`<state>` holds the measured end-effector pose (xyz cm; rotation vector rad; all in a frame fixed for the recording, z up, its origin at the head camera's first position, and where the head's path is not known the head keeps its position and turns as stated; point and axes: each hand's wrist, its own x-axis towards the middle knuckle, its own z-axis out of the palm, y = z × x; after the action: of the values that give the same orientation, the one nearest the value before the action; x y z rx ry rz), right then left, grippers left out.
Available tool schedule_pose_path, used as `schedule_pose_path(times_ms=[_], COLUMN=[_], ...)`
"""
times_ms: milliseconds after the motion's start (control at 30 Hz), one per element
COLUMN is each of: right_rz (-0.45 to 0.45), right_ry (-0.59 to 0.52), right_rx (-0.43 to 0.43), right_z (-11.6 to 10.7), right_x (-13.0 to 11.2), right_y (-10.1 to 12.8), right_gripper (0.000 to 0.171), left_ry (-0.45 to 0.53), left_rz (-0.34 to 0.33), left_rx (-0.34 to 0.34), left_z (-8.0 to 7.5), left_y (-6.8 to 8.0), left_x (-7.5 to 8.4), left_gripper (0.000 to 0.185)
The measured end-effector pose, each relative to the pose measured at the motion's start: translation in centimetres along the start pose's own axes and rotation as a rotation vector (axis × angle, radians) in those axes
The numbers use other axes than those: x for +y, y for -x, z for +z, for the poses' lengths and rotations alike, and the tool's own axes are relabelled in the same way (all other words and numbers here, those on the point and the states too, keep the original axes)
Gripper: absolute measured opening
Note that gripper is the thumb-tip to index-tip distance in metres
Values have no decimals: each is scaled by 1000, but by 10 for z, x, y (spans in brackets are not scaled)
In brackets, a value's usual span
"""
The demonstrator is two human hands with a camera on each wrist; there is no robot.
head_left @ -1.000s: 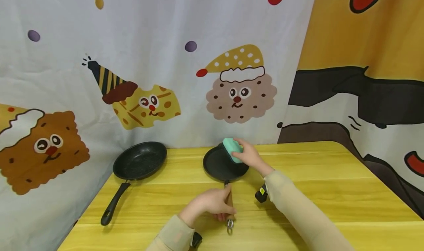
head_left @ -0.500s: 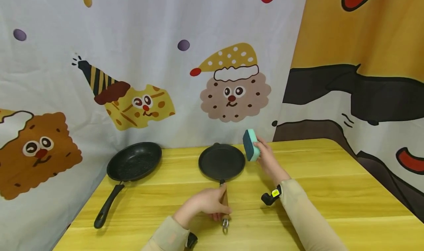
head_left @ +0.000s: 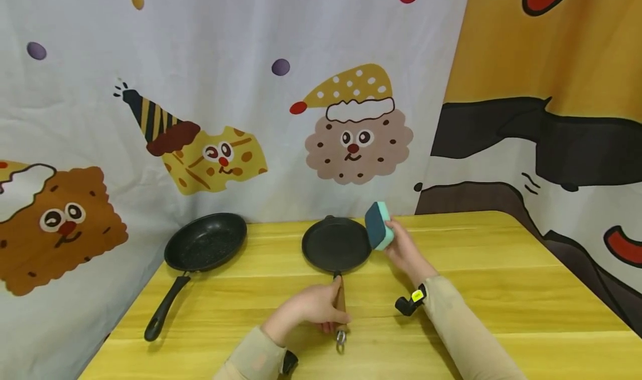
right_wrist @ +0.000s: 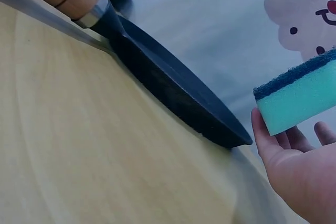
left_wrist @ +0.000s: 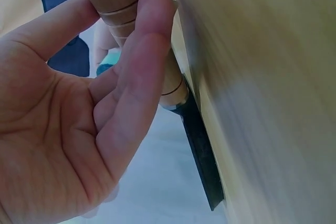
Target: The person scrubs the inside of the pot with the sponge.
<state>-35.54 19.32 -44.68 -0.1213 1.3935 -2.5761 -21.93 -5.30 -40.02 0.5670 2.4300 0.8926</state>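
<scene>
A printed cartoon curtain [head_left: 225,90] hangs behind the yellow wooden worktop [head_left: 501,291] along its far edge. Near the far left corner lies a black speckled frying pan [head_left: 205,242], its black handle pointing toward the near left corner, well apart from both hands. At the middle of the far edge sits a smaller black flat pan [head_left: 336,244], its wooden handle [head_left: 340,302] running toward the near edge. The left hand [head_left: 313,306] wraps its fingers [left_wrist: 142,61] round that handle. Just beside the flat pan's right rim, the right hand [head_left: 403,252] holds a teal sponge [head_left: 379,225] with a dark scouring face, fingers clamped on it, above the worktop.
</scene>
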Motion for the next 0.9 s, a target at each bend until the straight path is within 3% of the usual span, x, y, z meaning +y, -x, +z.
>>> schedule_pose_path(times_ms=[233, 467, 900], right_rz=[-6, 31, 13], right_ry=[46, 26, 23], right_rx=[-43, -48, -35], right_z=[-1, -4, -3], right_x=[6, 10, 11], right_y=[-4, -3, -2], right_gripper=[58, 62, 61], left_ry=[31, 0, 63], left_rz=[12, 22, 16], left_rx=[18, 27, 11], left_z=[-3, -2, -3], left_y=[3, 6, 7], left_x=[-2, -3, -6], left_gripper=[94, 91, 93])
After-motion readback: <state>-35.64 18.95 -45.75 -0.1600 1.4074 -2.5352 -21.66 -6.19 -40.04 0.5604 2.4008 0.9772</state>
